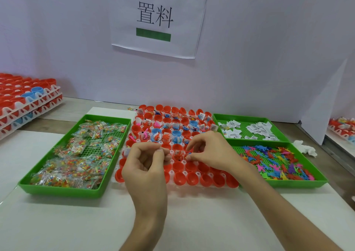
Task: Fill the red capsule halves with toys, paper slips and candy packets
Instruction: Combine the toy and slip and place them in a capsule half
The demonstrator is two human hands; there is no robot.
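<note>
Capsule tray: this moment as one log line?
right hand pinches toy over capsule tray | left hand curled, contents unclear | front capsule halves empty

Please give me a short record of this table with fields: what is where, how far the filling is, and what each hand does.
Red capsule halves: far rows mostly filled, nearest rows empty
Candy packets: left green tray
Paper slips: far right green tray
Toys: near right green tray
Left hand: fingers curled over the capsules, contents unclear
Right hand: pinches a small item over a middle row
</note>
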